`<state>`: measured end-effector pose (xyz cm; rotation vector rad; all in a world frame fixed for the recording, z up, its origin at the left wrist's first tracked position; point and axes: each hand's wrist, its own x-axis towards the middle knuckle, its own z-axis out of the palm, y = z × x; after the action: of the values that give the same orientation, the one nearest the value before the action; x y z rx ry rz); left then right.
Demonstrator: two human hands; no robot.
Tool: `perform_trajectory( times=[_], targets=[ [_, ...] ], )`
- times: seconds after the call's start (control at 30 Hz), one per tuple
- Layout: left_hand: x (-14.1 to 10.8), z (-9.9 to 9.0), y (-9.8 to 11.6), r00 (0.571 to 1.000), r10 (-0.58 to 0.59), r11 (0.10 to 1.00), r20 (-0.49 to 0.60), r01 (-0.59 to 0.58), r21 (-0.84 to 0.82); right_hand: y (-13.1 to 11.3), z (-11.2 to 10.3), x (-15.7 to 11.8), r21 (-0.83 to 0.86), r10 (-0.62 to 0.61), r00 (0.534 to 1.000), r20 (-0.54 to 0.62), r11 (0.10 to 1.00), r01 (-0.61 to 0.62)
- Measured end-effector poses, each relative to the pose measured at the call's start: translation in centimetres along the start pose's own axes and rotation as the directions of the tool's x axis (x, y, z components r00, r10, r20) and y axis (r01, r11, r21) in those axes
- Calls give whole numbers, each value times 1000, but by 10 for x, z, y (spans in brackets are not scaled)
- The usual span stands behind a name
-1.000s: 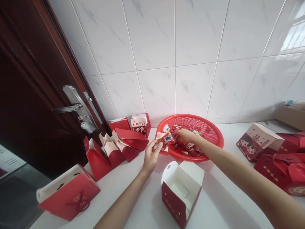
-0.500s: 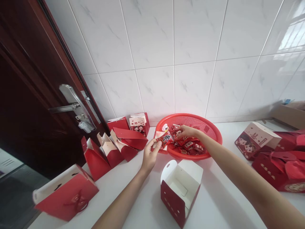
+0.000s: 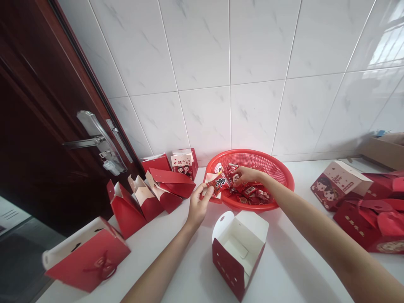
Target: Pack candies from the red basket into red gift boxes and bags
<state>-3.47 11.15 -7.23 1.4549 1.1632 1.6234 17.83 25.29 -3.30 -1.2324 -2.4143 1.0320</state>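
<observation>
In my left hand [image 3: 200,203] is a red snack packet [image 3: 219,184] with large dark lettering, pinched between thumb and fingers over the basket's left rim. A pale and red card or packet shows partly behind it. My right hand [image 3: 246,174] reaches into the red plastic basket [image 3: 287,179], its fingers closed at a small red wrapped packet [image 3: 235,178]. Several other wrapped snacks [image 3: 250,191] lie in the basket beneath. Nearer to me, between my forearms, stands an open box [image 3: 240,252], dark red outside and white inside, its flaps up.
Several red gift boxes [image 3: 143,200] stand open at the left, with a red gift bag [image 3: 88,256] in front. Closed red boxes [image 3: 360,223] sit at the right, near a cardboard carton [image 3: 383,149]. Tiled wall [image 3: 205,113] lies behind, a dark door [image 3: 41,105] at left.
Both hands stay almost in place. The right hand's fingers have shifted very slightly over the snacks in the basket; the left keeps its packet.
</observation>
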Motion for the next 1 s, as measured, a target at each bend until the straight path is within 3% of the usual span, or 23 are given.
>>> perform_trajectory(
  times=[0.3, 0.57, 1.0],
  targets=[
    [0, -1, -1, 1000, 7, 1000, 7, -7, -2, 4, 2, 2, -8, 51, 998, -37, 999, -51],
    [-1, 0, -1, 1000, -5, 1000, -6, 5, 7, -1, 1, -3, 71, 4, 1000, 31, 997, -6],
    [-1, -1, -3, 1000, -4, 1000, -18, 5, 29, 1, 4, -4, 180, -35, 999, -32, 983, 41]
  ],
)
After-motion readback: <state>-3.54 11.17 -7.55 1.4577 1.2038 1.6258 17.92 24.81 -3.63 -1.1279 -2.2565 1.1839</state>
